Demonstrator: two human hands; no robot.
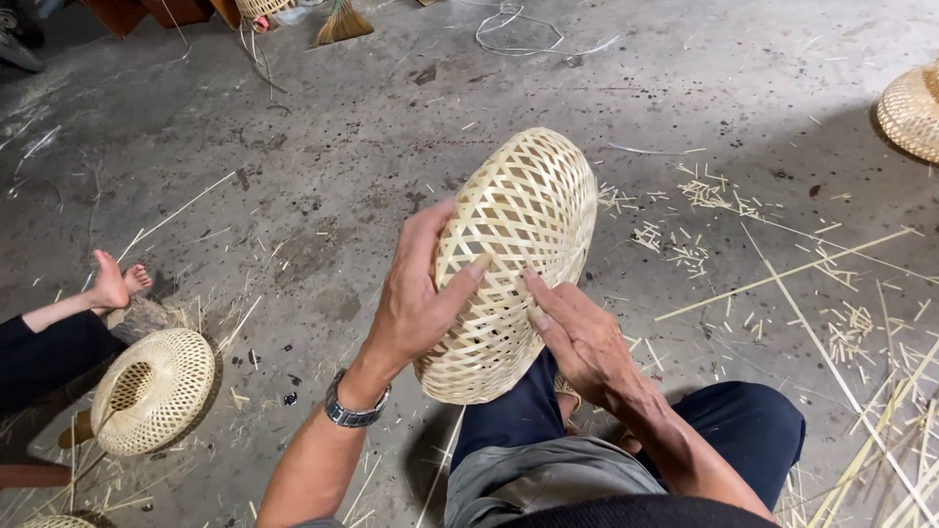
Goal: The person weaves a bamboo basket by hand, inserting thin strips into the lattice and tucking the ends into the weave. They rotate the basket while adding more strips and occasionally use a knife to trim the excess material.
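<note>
I hold a pale woven bamboo basket (pixel 523 230) on edge over my knees, its open lattice facing me. My left hand (pixel 416 293) grips its left side, thumb laid across the weave, a metal watch on the wrist. My right hand (pixel 577 332) presses flat fingers against the lower right of the lattice. The basket's lower rim rests against my dark trouser leg (pixel 518 411).
A second woven basket (pixel 152 391) lies on the concrete floor at the left, beside another person's bare foot (pixel 112 284) and dark-clad leg. Another basket (pixel 912 110) sits at the right edge. Bamboo strips and cut slivers (pixel 782 274) litter the floor to the right. A broom (pixel 342 22) lies at the top.
</note>
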